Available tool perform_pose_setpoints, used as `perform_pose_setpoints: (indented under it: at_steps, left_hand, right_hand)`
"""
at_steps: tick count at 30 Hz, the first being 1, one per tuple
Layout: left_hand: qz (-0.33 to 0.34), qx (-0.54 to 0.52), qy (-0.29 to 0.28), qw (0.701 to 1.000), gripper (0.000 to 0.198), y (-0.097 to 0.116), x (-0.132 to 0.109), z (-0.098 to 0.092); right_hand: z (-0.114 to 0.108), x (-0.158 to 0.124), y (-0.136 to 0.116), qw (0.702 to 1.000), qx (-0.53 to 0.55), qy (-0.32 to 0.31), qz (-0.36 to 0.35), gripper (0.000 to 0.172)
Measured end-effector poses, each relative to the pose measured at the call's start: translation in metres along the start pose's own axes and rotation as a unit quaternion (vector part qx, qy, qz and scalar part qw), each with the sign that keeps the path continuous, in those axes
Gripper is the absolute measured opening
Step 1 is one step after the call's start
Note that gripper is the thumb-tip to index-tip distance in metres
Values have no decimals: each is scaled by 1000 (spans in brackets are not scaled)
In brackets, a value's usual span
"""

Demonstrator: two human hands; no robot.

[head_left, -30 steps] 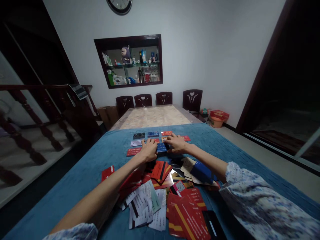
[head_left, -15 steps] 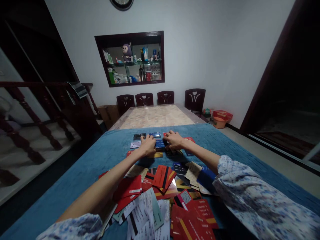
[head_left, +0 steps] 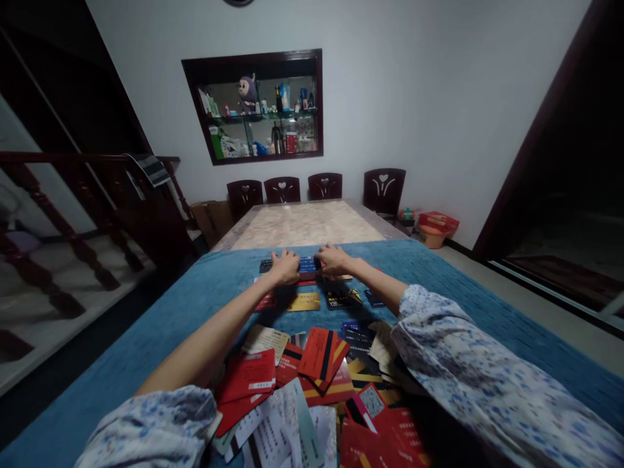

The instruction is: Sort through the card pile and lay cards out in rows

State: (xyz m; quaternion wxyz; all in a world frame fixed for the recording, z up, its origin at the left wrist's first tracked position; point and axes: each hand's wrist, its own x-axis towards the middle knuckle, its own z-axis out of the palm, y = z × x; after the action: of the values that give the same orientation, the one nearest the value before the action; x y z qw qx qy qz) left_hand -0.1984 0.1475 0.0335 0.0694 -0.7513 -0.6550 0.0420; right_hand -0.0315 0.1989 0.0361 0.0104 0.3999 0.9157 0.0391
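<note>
A blue card [head_left: 308, 266] lies between my two hands among the back rows of cards. My left hand [head_left: 285, 266] holds its left end with curled fingers. At the other end is my right hand [head_left: 335, 261], its fingers bent over and partly hiding the card. Just nearer, a strip of a red card [head_left: 307, 279] shows. A gold card [head_left: 304, 301], a black VIP card [head_left: 343, 298] and a dark blue card [head_left: 374, 298] lie flat in the nearest row. A red card [head_left: 266, 301] is partly behind my left wrist.
Closer to me spreads a loose heap of overlapping red cards [head_left: 318, 354], whitish cards [head_left: 273, 429] and cream cards [head_left: 266, 341]. A blue cloth [head_left: 160, 331] covers this end of the long table [head_left: 312, 224]. Chairs [head_left: 384, 190] stand along its far side.
Both hands have moved slightly away from me with the blue card, which now sits against the farthest row. The gold and black cards in the nearest row are now uncovered.
</note>
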Motion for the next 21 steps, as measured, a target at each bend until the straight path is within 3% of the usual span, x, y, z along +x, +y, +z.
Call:
perform_pose_setpoints:
  at_steps: [21]
  left_hand:
    - [-25,-21,-38,999,33,-24,56,27]
  right_hand:
    - [22,58,14,998,5,-43,55,47]
